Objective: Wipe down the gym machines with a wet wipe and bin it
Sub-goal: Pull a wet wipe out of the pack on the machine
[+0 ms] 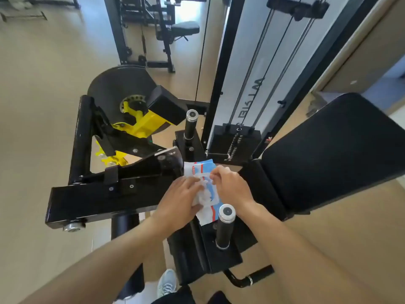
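Note:
A blue and white wet wipe pack (202,171) lies on the black seat of a gym machine (219,255), between its two upright handles (225,224). My left hand (179,198) presses down on the pack's near left side, where a crumpled white wipe (205,197) sticks out. My right hand (230,185) rests on the pack's right side with its fingertips pinched at the opening. The middle of the pack is hidden under both hands.
The machine's black back pad (333,154) rises to the right. A black frame arm (105,194) with yellow parts (142,123) extends left. A weight stack tower (252,73) stands behind. More machines (162,29) stand further back on beige floor. My shoe (167,281) shows below.

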`<state>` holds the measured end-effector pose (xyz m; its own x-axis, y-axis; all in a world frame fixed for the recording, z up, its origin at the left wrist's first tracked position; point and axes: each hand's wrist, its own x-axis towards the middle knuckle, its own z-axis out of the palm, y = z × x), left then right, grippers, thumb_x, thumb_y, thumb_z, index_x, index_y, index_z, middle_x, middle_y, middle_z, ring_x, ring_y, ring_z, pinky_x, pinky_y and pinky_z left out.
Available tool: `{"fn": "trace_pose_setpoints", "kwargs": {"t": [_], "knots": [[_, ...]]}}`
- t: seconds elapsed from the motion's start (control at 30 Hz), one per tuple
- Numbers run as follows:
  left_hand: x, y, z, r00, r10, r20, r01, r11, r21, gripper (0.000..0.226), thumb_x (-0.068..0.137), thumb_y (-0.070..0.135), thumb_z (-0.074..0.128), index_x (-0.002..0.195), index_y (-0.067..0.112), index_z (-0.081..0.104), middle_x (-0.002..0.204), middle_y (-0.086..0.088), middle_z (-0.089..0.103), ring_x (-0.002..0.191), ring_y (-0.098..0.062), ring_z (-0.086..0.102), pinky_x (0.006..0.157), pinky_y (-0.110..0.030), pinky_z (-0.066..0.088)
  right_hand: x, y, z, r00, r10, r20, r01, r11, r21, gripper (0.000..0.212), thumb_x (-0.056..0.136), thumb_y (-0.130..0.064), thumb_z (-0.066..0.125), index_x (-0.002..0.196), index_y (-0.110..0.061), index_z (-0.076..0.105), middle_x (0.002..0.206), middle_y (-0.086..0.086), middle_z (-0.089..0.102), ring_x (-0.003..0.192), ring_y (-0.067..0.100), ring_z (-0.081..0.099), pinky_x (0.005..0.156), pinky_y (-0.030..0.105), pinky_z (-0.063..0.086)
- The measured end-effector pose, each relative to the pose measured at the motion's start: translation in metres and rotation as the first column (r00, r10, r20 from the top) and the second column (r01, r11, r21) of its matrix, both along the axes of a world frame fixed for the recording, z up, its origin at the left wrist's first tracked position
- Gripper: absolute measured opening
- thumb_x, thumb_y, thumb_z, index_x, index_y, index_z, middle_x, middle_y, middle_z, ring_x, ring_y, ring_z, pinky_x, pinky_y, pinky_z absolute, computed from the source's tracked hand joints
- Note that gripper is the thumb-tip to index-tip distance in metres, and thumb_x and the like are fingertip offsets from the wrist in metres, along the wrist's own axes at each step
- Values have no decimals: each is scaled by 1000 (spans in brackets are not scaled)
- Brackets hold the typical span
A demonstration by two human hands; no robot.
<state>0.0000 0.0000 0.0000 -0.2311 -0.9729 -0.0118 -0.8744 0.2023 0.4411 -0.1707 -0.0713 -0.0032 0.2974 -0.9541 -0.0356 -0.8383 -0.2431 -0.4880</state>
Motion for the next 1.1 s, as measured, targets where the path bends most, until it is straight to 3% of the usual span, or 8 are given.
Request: {"fn": "trace_pose_setpoints", "kwargs": {"t": [0.07, 0.17, 0.23, 0.5, 0.63, 0.87, 0.97, 1.1], "knots": [[1, 1, -5, 999, -6, -45, 7, 1000, 22, 68, 90, 38, 71, 150, 28, 40, 157, 6, 38, 146, -19, 32, 125, -38, 22, 2, -1, -1, 998, -51, 40, 52, 998, -33, 8, 103, -40, 49, 96, -39, 45, 93, -3, 64, 76, 17, 67, 70, 43, 60], [-1, 3, -15, 996, -62, 72, 61, 998, 21, 73, 99, 38, 56, 159, 25, 17, 168, 3, 17, 157, -20, 3, 128, -42, 2, 7, 8, 4, 977, -135, 163, 137, 991, -1, 13, 98, -40, 58, 93, -37, 46, 90, -6, 67, 76, 15, 68, 69, 40, 61], [-2, 3, -18, 990, -71, 120, 69, 997, 23, 69, 101, 39, 49, 159, 23, 17, 169, 2, 12, 157, -20, -7, 127, -43, -2, 6, 13, 4, 970, -163, 183, 159, 987, 36, 18, 92, -43, 67, 90, -33, 52, 85, -12, 66, 75, 12, 68, 70, 36, 61], [-5, 3, -15, 987, -50, 151, 43, 998, 48, 65, 102, 44, 45, 158, 19, 25, 170, -1, 13, 157, -22, -6, 127, -44, -4, -1, 22, 0, 999, 34, -1, -34, 988, 152, 21, 85, -39, 77, 100, -24, 74, 105, -4, 63, 92, 10, 58, 86, 30, 55], [-7, 2, -12, 979, -49, 198, 34, 996, 80, 67, 101, 46, 46, 159, 25, 18, 170, -1, 7, 157, -26, -8, 127, -46, -4, -2, 24, 9, 972, -97, 216, 57, 981, 183, 10, 88, -34, 75, 88, -26, 70, 91, -11, 67, 86, 12, 65, 82, 32, 59], [-8, 3, -13, 961, -68, 269, 49, 996, 77, 63, 103, 46, 42, 158, 35, 13, 170, -3, 2, 156, -31, -9, 126, -50, -6, -9, 34, 27, 764, -288, 577, 192, 956, 223, 11, 98, -28, 62, 88, -32, 63, 89, -15, 71, 90, 11, 71, 78, 32, 62], [-11, 4, -10, 958, -59, 281, 37, 996, 84, 62, 103, 45, 43, 158, 36, 16, 170, -3, 2, 156, -32, -9, 126, -51, -4, -7, 38, 39, 701, -325, 635, 276, 944, 179, 11, 101, -26, 57, 90, -29, 58, 86, -18, 69, 87, 8, 70, 69, 22, 60], [-15, 4, -4, 950, -57, 309, 30, 995, 90, 64, 102, 45, 45, 158, 34, 15, 170, -5, 0, 156, -33, -9, 125, -51, -5, -3, 42, 55, 706, -312, 636, 361, 931, 56, 11, 102, -30, 53, 93, -34, 52, 84, -20, 65, 87, -1, 67, 67, 13, 56]]}}
